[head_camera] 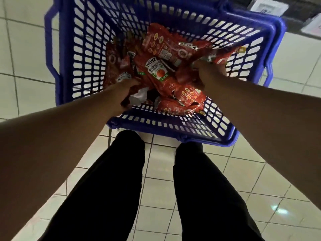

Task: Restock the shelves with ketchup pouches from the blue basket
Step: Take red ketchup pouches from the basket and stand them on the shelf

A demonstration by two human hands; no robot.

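Gathering pouches from the basket

I've both hands, left hand [129, 87] and right hand [209, 70], down in the blue basket [170, 129], each closed on ketchup pouches [156, 70], to lift a bunch together.

Dim, soft picture — edges bowed, corners blurred

Glossy white square floor tiles [173, 193] spread underfoot. Two black trouser legs [111, 188] stand on them. White paper labels [268, 6] lie far beyond those legs.

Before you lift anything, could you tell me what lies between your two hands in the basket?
Head view: a face-up Heinz pouch lies between left hand and right hand.
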